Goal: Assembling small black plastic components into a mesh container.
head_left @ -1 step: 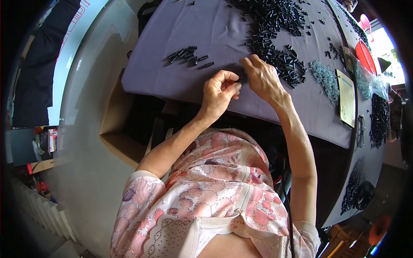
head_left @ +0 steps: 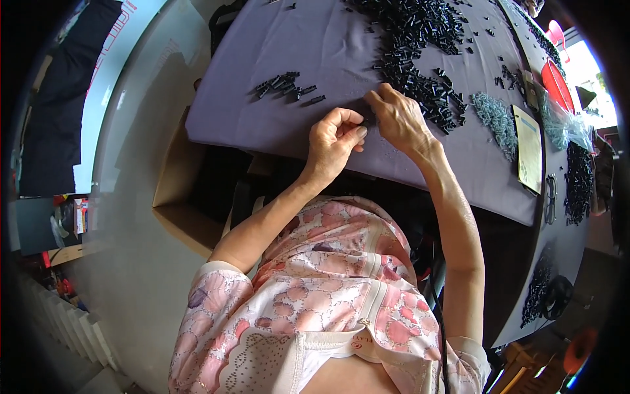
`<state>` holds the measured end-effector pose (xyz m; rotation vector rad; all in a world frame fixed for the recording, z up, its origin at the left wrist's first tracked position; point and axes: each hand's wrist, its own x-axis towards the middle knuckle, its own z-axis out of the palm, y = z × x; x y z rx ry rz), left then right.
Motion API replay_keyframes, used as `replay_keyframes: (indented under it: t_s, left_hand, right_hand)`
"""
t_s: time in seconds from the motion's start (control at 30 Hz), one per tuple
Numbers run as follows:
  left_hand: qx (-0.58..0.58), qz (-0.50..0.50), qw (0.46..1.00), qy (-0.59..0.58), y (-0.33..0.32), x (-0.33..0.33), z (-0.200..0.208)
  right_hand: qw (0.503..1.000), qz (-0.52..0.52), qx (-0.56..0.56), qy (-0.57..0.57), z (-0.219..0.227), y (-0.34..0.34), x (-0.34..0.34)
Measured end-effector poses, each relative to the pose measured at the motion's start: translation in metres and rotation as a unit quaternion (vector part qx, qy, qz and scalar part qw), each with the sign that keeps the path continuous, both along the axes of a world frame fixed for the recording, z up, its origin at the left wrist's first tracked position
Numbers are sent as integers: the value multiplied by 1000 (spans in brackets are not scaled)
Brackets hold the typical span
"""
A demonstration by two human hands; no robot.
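My left hand [head_left: 333, 139] is over the near edge of the cloth-covered table, thumb and forefinger pinched together. At its fingertips a small black part [head_left: 369, 121] shows, its details too dark to read. My right hand [head_left: 403, 119] hovers close beside it, fingers curled and pressed together with their tips pointing toward the left hand. What the right fingers hold is hidden. To the left lies a small group of black tubular plastic pieces [head_left: 283, 85]. Just beyond the right hand spreads a large heap of similar small black pieces [head_left: 420, 72].
Right of the heap sit a pile of small grey-green pieces [head_left: 495, 121], a yellowish pad [head_left: 529, 150] and eyeglasses [head_left: 550, 197]. Farther off are a red basket [head_left: 558, 84], a clear plastic bag [head_left: 566, 128] and another black pile [head_left: 577, 180]. A cardboard box [head_left: 180, 190] stands below the table's left side.
Both hands stay in nearly the same place. The right fingertips have shifted very slightly; the piles are as they were.
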<state>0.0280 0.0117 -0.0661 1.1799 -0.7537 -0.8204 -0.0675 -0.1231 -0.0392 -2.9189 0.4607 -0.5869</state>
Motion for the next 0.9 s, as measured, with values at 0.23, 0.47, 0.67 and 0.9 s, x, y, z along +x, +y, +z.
replay_keyframes:
  t_s: [0.23,0.47,0.67,0.9]
  left_hand:
    - [8,1,1000,-6,0,-1,0]
    - [11,-4,1000,13,0,0,2]
    - [12,-6,1000,7,-1,-3,3]
    - [23,-5,1000,1,2,-3,5]
  right_hand:
    - [985,26,119,-120,2,-2,-9]
    - [710,-30,641,-290,-7,28,-29]
    - [728,-49,614,-301,-16,30,-33]
    - [721,-48,628,-290,-15,34,-33]
